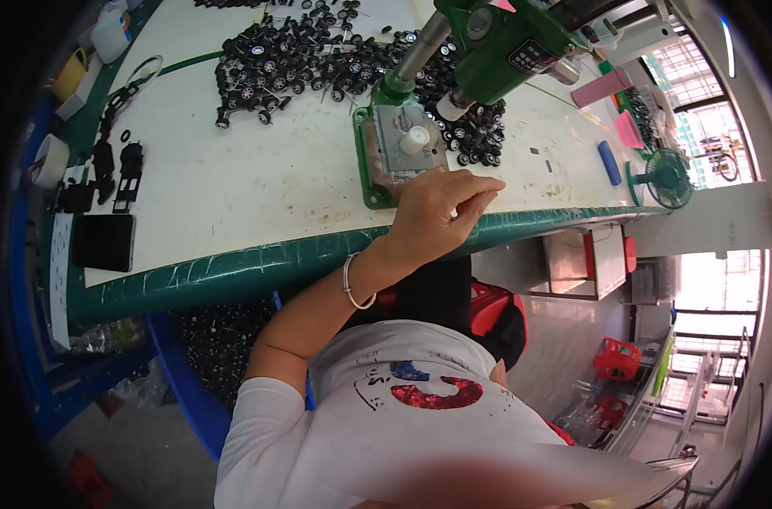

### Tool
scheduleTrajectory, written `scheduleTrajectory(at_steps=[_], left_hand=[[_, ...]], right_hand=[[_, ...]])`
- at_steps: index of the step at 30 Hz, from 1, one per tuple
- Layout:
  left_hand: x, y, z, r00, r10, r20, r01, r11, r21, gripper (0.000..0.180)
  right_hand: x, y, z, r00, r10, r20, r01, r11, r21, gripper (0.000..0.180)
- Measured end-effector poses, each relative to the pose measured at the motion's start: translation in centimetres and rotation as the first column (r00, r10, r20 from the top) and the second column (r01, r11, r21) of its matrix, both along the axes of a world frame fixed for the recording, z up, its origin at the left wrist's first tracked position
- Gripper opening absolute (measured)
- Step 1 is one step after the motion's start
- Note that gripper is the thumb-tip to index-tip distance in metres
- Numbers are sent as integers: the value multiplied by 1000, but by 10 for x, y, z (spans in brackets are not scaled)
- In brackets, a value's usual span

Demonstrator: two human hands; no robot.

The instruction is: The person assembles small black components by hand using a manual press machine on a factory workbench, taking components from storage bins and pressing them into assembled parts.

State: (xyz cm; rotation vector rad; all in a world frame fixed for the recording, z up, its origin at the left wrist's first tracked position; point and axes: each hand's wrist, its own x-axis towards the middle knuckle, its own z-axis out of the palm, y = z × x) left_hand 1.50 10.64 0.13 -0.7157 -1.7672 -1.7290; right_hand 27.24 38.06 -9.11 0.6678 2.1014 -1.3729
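My left hand [441, 208], with a bangle [349, 280] on its wrist, hovers at the front edge of the table, just before a green bench press [500, 59]. Its fingers are bent and drawn together, pointing right; a small pale spot shows between them, too small to name. Behind the hand, a white round plastic piece [415, 140] stands on the metal plate [394, 161] of the press base, below the white-tipped ram [451, 107]. My right hand does not show; only a sliver of skin appears beside my shirt.
Heaps of small black toy wheels [276, 72] on metal axles lie behind the press. At left are black plastic parts [129, 174] and a dark flat device [103, 242]. A blue tub [178, 365] sits below; a green fan [664, 178] stands at right.
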Motion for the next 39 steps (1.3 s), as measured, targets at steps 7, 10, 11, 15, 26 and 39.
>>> scheduleTrajectory(at_steps=[7, 10, 11, 15, 26, 39], left_hand=[[18, -48, 13, 989, 89, 116, -90, 996, 9, 14], [8, -84, 16, 937, 174, 303, -178, 984, -14, 15], [0, -96, 17, 915, 211, 343, -216, 976, -24, 16], [-44, -130, 10, 771, 486, 412, -306, 849, -430, 19], [-115, -132, -30, 787, 566, 244, -303, 700, -647, 28], [-98, -129, -22, 647, 609, 460, -354, 773, -526, 28]], right_hand=[[-2, 25, -19, 995, 101, 19, -101, 995, -7, 12], [2, 37, -30, 989, 145, 12, -144, 990, -3, 12], [3, 42, -33, 986, 165, 5, -165, 986, 0, 12], [12, 56, -34, 963, 268, -24, -268, 963, 19, 12], [-11, 78, 9, 973, -113, 201, 200, 847, -492, 13], [-142, 43, 62, 920, 270, -285, -309, 946, -101, 17]])
